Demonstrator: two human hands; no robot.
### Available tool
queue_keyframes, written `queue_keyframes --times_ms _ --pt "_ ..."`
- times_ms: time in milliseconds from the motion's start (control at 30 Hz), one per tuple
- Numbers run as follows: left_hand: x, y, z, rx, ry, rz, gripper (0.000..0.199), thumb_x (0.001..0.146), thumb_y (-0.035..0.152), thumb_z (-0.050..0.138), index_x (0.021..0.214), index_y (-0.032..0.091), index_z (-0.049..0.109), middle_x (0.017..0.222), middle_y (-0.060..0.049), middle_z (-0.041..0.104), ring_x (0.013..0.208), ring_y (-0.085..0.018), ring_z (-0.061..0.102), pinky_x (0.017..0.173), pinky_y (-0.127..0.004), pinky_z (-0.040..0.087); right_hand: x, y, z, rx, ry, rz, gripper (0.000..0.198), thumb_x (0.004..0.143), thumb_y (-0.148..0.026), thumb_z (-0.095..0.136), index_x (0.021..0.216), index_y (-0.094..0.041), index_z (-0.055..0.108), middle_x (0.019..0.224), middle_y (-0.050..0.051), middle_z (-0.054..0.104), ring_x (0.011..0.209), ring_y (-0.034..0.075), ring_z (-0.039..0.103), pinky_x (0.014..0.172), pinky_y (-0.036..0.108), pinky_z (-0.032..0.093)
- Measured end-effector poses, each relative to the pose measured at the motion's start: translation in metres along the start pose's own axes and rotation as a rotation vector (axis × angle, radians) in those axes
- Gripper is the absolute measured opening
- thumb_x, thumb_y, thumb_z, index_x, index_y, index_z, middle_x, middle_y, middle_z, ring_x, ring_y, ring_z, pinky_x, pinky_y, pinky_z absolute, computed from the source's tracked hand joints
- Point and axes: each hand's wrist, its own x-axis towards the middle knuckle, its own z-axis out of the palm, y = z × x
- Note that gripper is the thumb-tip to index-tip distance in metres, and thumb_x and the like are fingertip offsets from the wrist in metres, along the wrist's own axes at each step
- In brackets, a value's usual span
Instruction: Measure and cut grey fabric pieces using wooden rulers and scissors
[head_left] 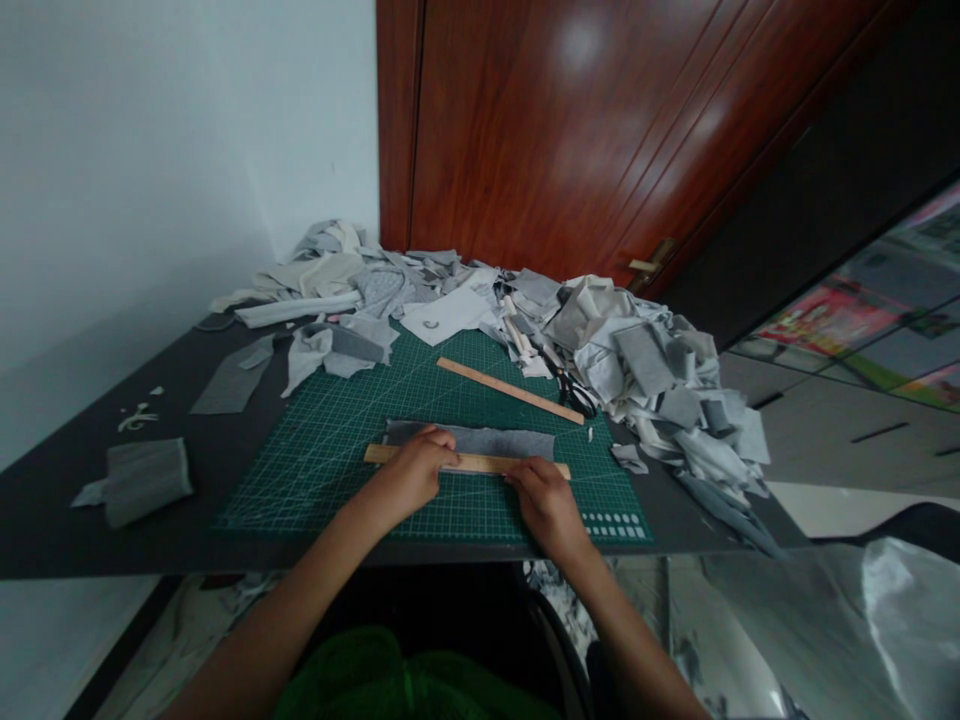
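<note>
A wooden ruler (480,463) lies lengthwise over a strip of grey fabric (495,440) on the green cutting mat (315,480). My left hand (420,465) is closed on the ruler left of its middle, fingers bent and reaching past its far edge. Toward the ruler's right end, my right hand (546,500) has its fingers pinched together at the near edge. Whether anything small is tucked in the right fingers is hidden. Farther back on the mat rests a second wooden ruler (510,390), set at a slant and touched by neither hand.
Heaped fabric scraps (637,350) line the back and right of the dark table (67,530). Black-handled scissors (576,395) lie beside the pile. Folded grey fabric (148,480) sits at left. A wall and a wooden door (540,130) stand behind.
</note>
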Motion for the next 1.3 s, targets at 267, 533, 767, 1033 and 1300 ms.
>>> queue_keyframes --times_ms 267,533,767,1033,1300 --pt "-0.001 -0.007 0.006 -0.038 0.023 0.015 0.041 0.067 -0.016 0.043 0.072 0.016 0.068 0.081 -0.002 0.061 0.087 -0.017 0.056 0.077 -0.029 0.041 0.001 0.002 0.004 0.000 0.014 -0.025 0.020 0.101 -0.013 0.051 0.099 -0.019 0.070 0.094 0.009 0.070 0.089 0.024 0.065 0.083 0.037 0.053" --pt "-0.001 -0.007 0.005 -0.045 -0.004 0.011 0.036 0.069 -0.014 0.046 0.067 0.016 0.065 0.081 -0.001 0.060 0.086 -0.018 0.055 0.081 -0.031 0.041 0.005 -0.004 0.007 0.020 0.012 -0.038 0.020 0.103 -0.017 0.050 0.103 -0.019 0.070 0.094 0.009 0.072 0.089 0.025 0.066 0.083 0.038 0.054" --pt "-0.001 -0.004 0.003 -0.033 -0.019 0.015 0.039 0.069 -0.015 0.044 0.069 0.017 0.065 0.080 -0.001 0.058 0.085 -0.018 0.055 0.079 -0.031 0.041 0.009 -0.012 0.014 -0.028 0.019 -0.071 0.019 0.102 -0.016 0.051 0.099 -0.019 0.070 0.092 0.009 0.070 0.088 0.025 0.064 0.082 0.036 0.052" --pt "-0.003 -0.005 0.005 -0.063 0.027 -0.001 0.038 0.070 -0.016 0.044 0.068 0.017 0.064 0.080 -0.001 0.057 0.087 -0.018 0.055 0.080 -0.030 0.042 0.021 -0.034 0.022 -0.126 -0.026 -0.117 0.018 0.096 -0.007 0.056 0.096 -0.019 0.069 0.092 0.008 0.068 0.087 0.025 0.062 0.082 0.035 0.048" --pt "-0.003 -0.005 0.004 -0.054 0.017 0.016 0.041 0.068 -0.016 0.043 0.072 0.017 0.067 0.080 -0.001 0.057 0.088 -0.018 0.054 0.077 -0.029 0.040 0.016 -0.031 0.006 -0.286 -0.119 -0.079 0.025 0.090 0.001 0.054 0.094 -0.020 0.068 0.094 0.008 0.067 0.087 0.026 0.058 0.080 0.036 0.044"
